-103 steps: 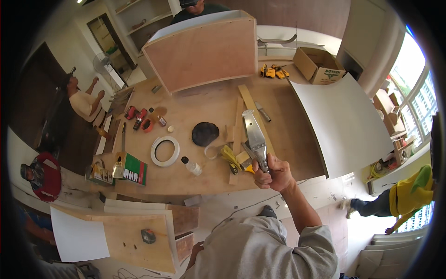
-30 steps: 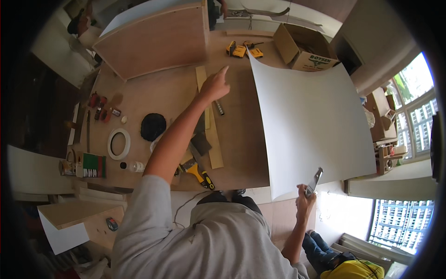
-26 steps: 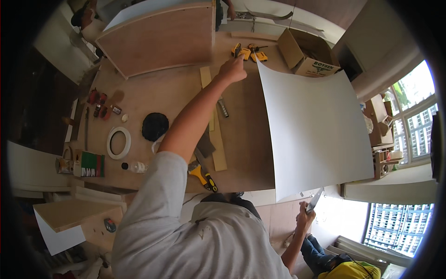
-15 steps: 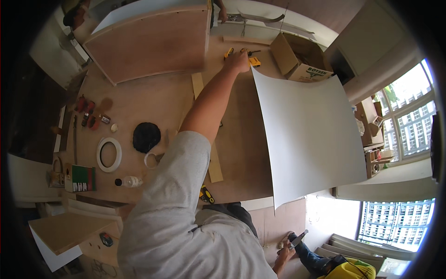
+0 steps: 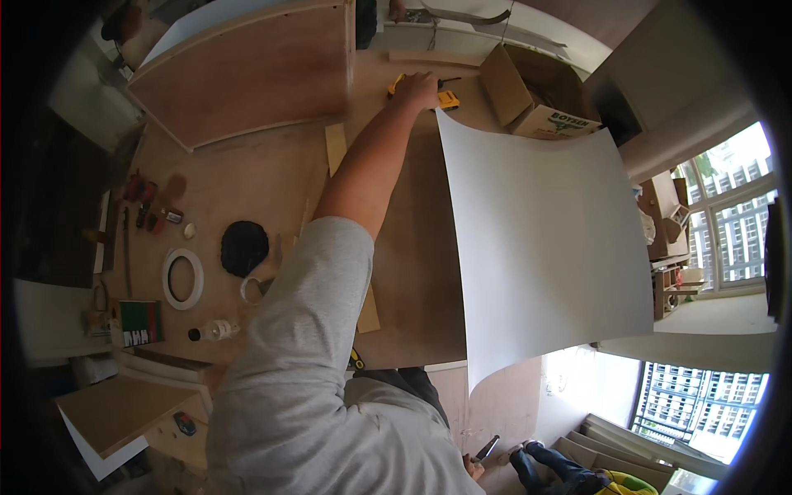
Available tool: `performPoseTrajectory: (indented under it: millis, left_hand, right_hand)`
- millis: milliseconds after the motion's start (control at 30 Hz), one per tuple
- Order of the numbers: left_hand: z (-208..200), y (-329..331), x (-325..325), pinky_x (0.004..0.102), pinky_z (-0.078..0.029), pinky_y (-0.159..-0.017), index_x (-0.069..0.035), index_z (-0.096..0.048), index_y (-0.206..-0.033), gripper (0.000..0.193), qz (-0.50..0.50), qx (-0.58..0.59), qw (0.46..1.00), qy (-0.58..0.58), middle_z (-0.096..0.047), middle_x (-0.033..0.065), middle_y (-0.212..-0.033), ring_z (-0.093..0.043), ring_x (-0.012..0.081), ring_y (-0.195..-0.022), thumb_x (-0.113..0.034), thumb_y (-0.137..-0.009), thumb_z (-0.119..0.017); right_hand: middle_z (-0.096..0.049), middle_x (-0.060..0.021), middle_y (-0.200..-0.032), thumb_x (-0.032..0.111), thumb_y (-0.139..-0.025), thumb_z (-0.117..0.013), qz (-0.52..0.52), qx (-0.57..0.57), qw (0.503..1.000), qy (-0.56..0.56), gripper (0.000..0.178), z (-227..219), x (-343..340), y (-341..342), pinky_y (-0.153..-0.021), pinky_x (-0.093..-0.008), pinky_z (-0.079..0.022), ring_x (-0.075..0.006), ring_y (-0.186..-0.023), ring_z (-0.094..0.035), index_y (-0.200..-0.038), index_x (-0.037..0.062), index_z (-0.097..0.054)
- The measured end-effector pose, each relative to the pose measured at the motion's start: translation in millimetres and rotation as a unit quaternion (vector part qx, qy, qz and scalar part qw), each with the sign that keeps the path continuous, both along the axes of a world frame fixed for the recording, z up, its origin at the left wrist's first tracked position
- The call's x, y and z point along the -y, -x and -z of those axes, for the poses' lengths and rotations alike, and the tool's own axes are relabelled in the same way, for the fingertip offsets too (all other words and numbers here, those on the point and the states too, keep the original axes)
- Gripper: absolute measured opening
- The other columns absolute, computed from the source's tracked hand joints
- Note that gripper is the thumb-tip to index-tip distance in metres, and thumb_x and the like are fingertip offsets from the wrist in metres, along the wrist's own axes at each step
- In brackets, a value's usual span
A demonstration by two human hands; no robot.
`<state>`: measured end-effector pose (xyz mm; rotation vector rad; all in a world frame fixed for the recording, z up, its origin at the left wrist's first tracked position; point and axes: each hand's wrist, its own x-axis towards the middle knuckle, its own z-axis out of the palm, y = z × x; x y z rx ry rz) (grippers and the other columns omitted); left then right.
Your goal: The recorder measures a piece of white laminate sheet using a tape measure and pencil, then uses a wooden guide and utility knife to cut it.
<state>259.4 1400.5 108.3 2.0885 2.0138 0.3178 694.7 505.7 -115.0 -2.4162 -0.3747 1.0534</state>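
The left hand (image 5: 419,89) had come within grasp of yellow tools (image 5: 447,101) near the worktop's (image 5: 417,297) far edge, grip unclear; the right hand (image 5: 473,469) held a bladed tool (image 5: 488,448).

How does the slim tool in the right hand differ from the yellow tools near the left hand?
The slim tool looks grey, while the yellow tools are bright yellow. The slim tool is in the right hand, away from the table; the yellow tools are on the table, by the left hand. The slim tool is narrow, the yellow tools blockier. A hand partly hides both.
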Motion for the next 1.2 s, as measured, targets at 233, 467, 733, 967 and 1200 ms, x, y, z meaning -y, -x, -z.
performPoseTrajectory:
  millis: [233, 467, 733, 967, 1200]
  left_hand:
    - [17.1, -13.5, -21.3, 0.0511, -0.056, -0.105, -0.010, -0.058, -0.142, 0.054, 0.004, -0.023, 1.000, -0.008, -0.069, 0.0161, -0.139, -0.065, 0.0360, -0.132, -0.016, -0.090, -0.068]
    - [23.1, -21.6, -44.1, 0.0472, -0.060, -0.102, -0.007, -0.069, -0.132, 0.043, -0.014, -0.048, 0.999, -0.012, -0.073, 0.0150, -0.134, -0.070, 0.0340, -0.125, -0.021, -0.091, -0.077]
    - [25.6, -26.3, -52.4, 0.0458, -0.060, -0.102, -0.008, -0.070, -0.132, 0.043, -0.023, -0.060, 0.998, -0.008, -0.073, 0.0144, -0.136, -0.070, 0.0334, -0.126, -0.021, -0.091, -0.077]
    - [28.2, -45.2, -55.5, 0.0451, -0.058, -0.104, -0.008, -0.070, -0.132, 0.039, -0.009, -0.060, 0.998, 0.003, -0.072, 0.0136, -0.137, -0.070, 0.0329, -0.127, -0.016, -0.094, -0.072]
    - [25.6, -39.8, -53.1, 0.0455, -0.058, -0.104, -0.009, -0.071, -0.131, 0.036, -0.012, -0.071, 0.997, -0.011, -0.071, 0.0133, -0.139, -0.069, 0.0326, -0.128, -0.016, -0.096, -0.069]
  right_hand:
    - [-0.054, -0.0048, -0.058, 0.020, -0.091, -0.074, -0.036, 0.024, 0.999, -0.032, 0.031, -19.7, -28.0, -7.1, -0.039, -0.0357, -0.039, -0.0174, -0.043, -0.053, -0.088, -0.0101, -0.071]
    - [-0.055, -0.0042, -0.061, 0.018, -0.092, -0.075, 0.037, 0.019, 0.999, 0.025, 0.029, -41.9, -68.9, -0.3, -0.039, -0.0345, -0.040, -0.0157, -0.044, -0.051, -0.091, -0.0104, -0.070]
    - [-0.056, -0.0047, -0.062, 0.018, -0.091, -0.076, 0.020, 0.018, 0.998, 0.049, 0.028, -36.8, -68.8, -11.8, -0.039, -0.0336, -0.040, -0.0152, -0.044, -0.051, -0.093, -0.0089, -0.071]
    - [-0.055, -0.0057, -0.059, 0.019, -0.092, -0.076, 0.063, 0.052, 0.994, 0.066, 0.030, -28.4, -56.2, -12.3, -0.040, -0.0352, -0.040, -0.0169, -0.043, -0.052, -0.092, -0.0104, -0.070]
    - [-0.057, -0.0067, -0.061, 0.021, -0.092, -0.077, 0.050, -0.008, 0.995, 0.082, 0.037, -28.9, -58.4, -15.5, -0.042, -0.0358, -0.043, -0.0178, -0.047, -0.055, -0.102, -0.0134, -0.071]
